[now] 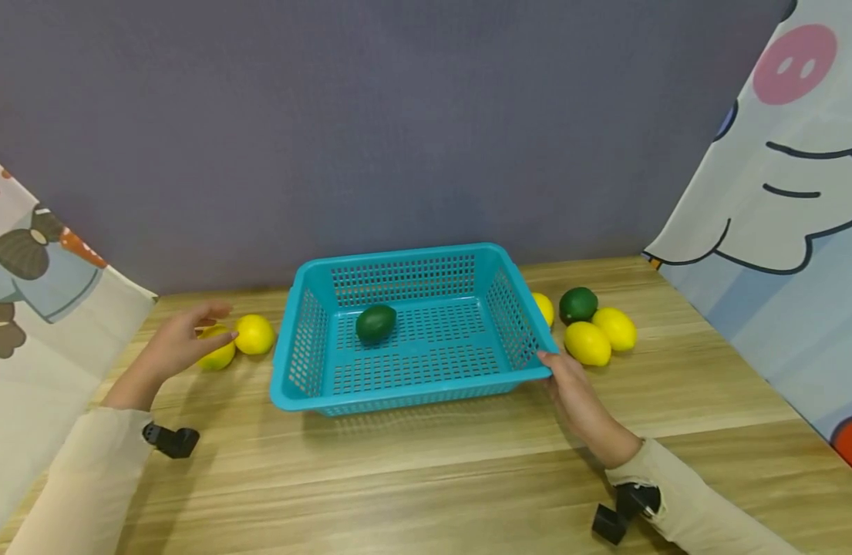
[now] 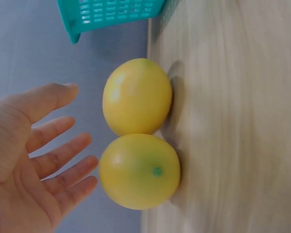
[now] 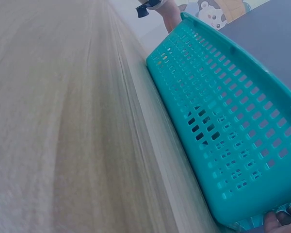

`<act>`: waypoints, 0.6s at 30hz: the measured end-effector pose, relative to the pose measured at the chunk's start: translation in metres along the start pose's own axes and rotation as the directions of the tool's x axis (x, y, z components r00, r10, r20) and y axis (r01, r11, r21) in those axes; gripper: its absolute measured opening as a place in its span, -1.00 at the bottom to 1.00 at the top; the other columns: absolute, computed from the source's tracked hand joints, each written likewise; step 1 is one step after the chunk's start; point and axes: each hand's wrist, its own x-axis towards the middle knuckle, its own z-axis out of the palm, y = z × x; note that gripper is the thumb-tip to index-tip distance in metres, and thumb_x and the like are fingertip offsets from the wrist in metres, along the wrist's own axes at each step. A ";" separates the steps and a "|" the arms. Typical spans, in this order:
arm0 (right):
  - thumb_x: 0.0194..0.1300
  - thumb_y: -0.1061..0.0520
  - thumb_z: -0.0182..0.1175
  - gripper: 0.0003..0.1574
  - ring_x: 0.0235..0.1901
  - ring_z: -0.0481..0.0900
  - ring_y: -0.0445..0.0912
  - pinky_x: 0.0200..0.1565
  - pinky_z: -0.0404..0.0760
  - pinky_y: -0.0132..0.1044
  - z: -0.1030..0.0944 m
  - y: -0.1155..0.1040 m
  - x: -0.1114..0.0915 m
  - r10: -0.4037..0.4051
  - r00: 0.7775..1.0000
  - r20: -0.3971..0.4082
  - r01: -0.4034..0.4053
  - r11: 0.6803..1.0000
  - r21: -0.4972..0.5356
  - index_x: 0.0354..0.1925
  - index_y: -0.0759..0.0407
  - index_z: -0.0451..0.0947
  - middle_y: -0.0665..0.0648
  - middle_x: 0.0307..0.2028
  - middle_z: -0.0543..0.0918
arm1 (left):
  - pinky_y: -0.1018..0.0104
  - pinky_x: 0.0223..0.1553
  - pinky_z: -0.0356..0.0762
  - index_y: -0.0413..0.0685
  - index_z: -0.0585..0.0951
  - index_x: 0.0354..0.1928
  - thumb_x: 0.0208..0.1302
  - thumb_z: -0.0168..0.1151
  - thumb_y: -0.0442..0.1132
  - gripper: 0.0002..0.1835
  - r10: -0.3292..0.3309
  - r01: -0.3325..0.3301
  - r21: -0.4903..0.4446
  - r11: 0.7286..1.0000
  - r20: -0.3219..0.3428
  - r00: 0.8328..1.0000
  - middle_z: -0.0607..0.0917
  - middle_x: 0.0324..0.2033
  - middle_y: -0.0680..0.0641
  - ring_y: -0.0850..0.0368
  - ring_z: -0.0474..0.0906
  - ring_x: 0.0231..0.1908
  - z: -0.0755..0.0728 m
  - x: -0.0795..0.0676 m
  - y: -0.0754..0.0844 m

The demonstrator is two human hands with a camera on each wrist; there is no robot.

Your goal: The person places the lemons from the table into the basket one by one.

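A turquoise plastic basket [image 1: 412,391] with perforated walls stands on the table, and one dark green avocado-like fruit [image 1: 375,324] lies inside it. My right hand [image 1: 580,401] grips the basket's near right corner, thumb over the rim; the right wrist view shows only its fingertips [image 3: 271,222] at the bottom edge. Left of the basket, two yellow lemons [image 1: 254,334] lie side by side, touching. Over the outer lemon [image 1: 216,357] hovers my left hand [image 1: 179,343], its fingers spread and relaxed. In the left wrist view a gap shows between that palm and the lemons.
To the basket's right sit another dark green fruit [image 1: 578,305] and several lemons [image 1: 587,344], one partly hidden behind the basket wall. A grey partition [image 1: 398,139] rises behind the wooden table [image 1: 398,486]. Cartoon-printed sheets [image 1: 786,200] flank both sides.
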 end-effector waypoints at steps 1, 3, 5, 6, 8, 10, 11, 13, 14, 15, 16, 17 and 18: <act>0.41 0.19 -0.22 -0.36 -0.02 0.38 -0.31 0.01 0.41 -0.55 0.000 0.000 0.000 -0.001 1.000 0.002 0.001 1.000 0.000 0.31 0.57 0.04 -0.04 -0.01 0.43 | -0.35 0.07 0.23 -0.42 0.30 0.25 0.33 0.14 -0.05 -0.36 -0.003 0.003 0.000 1.000 -0.005 1.000 0.35 0.18 -0.47 -0.46 0.25 0.14 0.000 -0.001 -0.001; 0.41 0.19 -0.22 -0.37 -0.03 0.38 -0.31 0.01 0.41 -0.55 0.000 -0.001 0.000 -0.001 1.000 0.004 0.001 1.000 0.001 0.30 0.58 0.04 -0.02 -0.01 0.43 | -0.35 0.06 0.24 -0.42 0.30 0.25 0.33 0.14 -0.05 -0.36 -0.005 0.005 0.003 1.000 -0.019 1.000 0.36 0.17 -0.48 -0.48 0.25 0.13 0.001 -0.003 -0.003; 0.41 0.19 -0.22 -0.37 -0.03 0.38 -0.32 0.01 0.41 -0.54 0.000 -0.001 0.000 0.003 1.000 0.004 -0.003 1.000 0.001 0.31 0.58 0.04 -0.02 0.00 0.42 | -0.35 0.05 0.25 -0.42 0.30 0.25 0.33 0.15 -0.07 -0.37 -0.006 0.006 0.002 1.000 -0.034 0.999 0.36 0.17 -0.48 -0.48 0.27 0.12 0.003 -0.003 -0.005; 0.41 0.19 -0.22 -0.37 -0.03 0.38 -0.32 0.01 0.41 -0.55 0.000 -0.001 -0.001 0.004 1.000 0.003 -0.004 1.000 0.000 0.31 0.58 0.04 -0.02 0.00 0.41 | -0.35 0.04 0.25 -0.42 0.30 0.25 0.33 0.15 -0.08 -0.37 -0.009 0.010 0.002 1.000 -0.040 0.999 0.36 0.17 -0.48 -0.48 0.27 0.12 0.004 -0.004 -0.005; 0.42 0.18 -0.22 -0.37 -0.03 0.37 -0.31 0.01 0.40 -0.55 0.000 -0.001 -0.001 0.003 1.000 0.004 -0.003 1.000 0.000 0.30 0.59 0.04 0.00 0.00 0.41 | -0.34 0.04 0.26 -0.44 0.30 0.24 0.32 0.16 -0.09 -0.37 -0.010 0.011 0.002 1.000 -0.053 0.999 0.35 0.17 -0.49 -0.48 0.28 0.11 0.005 -0.005 -0.007; 0.42 0.18 -0.22 -0.37 -0.02 0.36 -0.30 0.01 0.40 -0.55 0.000 -0.001 -0.001 0.002 1.000 0.005 -0.002 1.000 -0.002 0.30 0.58 0.05 0.00 0.00 0.40 | -0.34 0.04 0.26 -0.45 0.29 0.24 0.32 0.16 -0.10 -0.37 -0.014 0.014 0.001 1.000 -0.063 0.998 0.35 0.17 -0.50 -0.49 0.27 0.11 0.006 -0.005 -0.007; 0.42 0.17 -0.22 -0.37 -0.02 0.35 -0.30 0.01 0.39 -0.55 0.000 -0.001 -0.001 0.003 1.000 0.006 -0.003 1.000 -0.004 0.30 0.58 0.05 0.00 0.00 0.40 | -0.34 0.04 0.25 -0.45 0.29 0.24 0.32 0.16 -0.10 -0.37 -0.017 0.017 0.002 1.000 -0.066 0.998 0.34 0.17 -0.50 -0.49 0.26 0.11 0.006 -0.005 -0.008; 0.41 0.18 -0.22 -0.37 -0.02 0.36 -0.29 0.01 0.40 -0.55 0.001 -0.001 0.000 0.000 1.000 0.004 0.000 1.000 -0.001 0.29 0.59 0.05 0.00 0.00 0.40 | -0.35 0.04 0.25 -0.46 0.29 0.24 0.32 0.16 -0.11 -0.37 -0.018 0.018 0.006 1.000 -0.074 0.997 0.34 0.17 -0.50 -0.50 0.25 0.12 0.007 -0.005 -0.008; 0.41 0.18 -0.22 -0.37 -0.02 0.36 -0.29 0.01 0.40 -0.55 0.001 -0.001 0.000 0.000 1.000 0.002 0.000 1.000 0.000 0.29 0.59 0.05 0.00 0.00 0.40 | -0.35 0.03 0.24 -0.46 0.29 0.24 0.32 0.16 -0.11 -0.37 -0.019 0.020 0.008 1.000 -0.076 0.997 0.34 0.17 -0.51 -0.51 0.24 0.12 0.007 -0.005 -0.008; 0.41 0.18 -0.22 -0.37 -0.03 0.36 -0.29 0.00 0.41 -0.54 0.001 -0.001 0.000 0.001 1.000 0.000 -0.001 1.000 0.002 0.29 0.60 0.06 -0.01 -0.01 0.41 | -0.36 0.03 0.24 -0.46 0.29 0.24 0.31 0.16 -0.12 -0.37 -0.018 0.019 0.012 1.000 -0.078 0.997 0.34 0.17 -0.51 -0.51 0.24 0.12 0.007 -0.005 -0.009; 0.41 0.19 -0.21 -0.37 -0.03 0.37 -0.28 0.00 0.41 -0.54 0.001 -0.001 0.000 0.001 1.000 -0.003 -0.001 1.000 0.004 0.28 0.60 0.06 -0.02 -0.02 0.42 | -0.36 0.03 0.24 -0.46 0.29 0.24 0.31 0.17 -0.13 -0.37 -0.018 0.019 0.014 1.000 -0.077 0.997 0.34 0.17 -0.51 -0.51 0.24 0.12 0.007 -0.005 -0.009; 0.40 0.19 -0.21 -0.38 -0.05 0.38 -0.28 -0.01 0.42 -0.53 0.001 -0.001 0.000 0.001 1.000 -0.007 -0.001 1.000 0.007 0.27 0.61 0.07 -0.03 -0.04 0.43 | -0.36 0.03 0.24 -0.46 0.29 0.24 0.31 0.17 -0.13 -0.37 -0.019 0.020 0.017 1.000 -0.075 0.997 0.33 0.17 -0.51 -0.51 0.24 0.11 0.008 -0.005 -0.009; 0.40 0.20 -0.21 -0.39 -0.07 0.38 -0.28 -0.02 0.43 -0.53 0.001 -0.001 0.000 0.000 1.000 -0.011 0.000 1.000 0.011 0.26 0.63 0.08 -0.04 -0.07 0.45 | -0.37 0.02 0.24 -0.46 0.29 0.24 0.31 0.17 -0.13 -0.37 -0.018 0.020 0.019 1.000 -0.074 0.997 0.34 0.17 -0.52 -0.51 0.25 0.11 0.008 -0.005 -0.010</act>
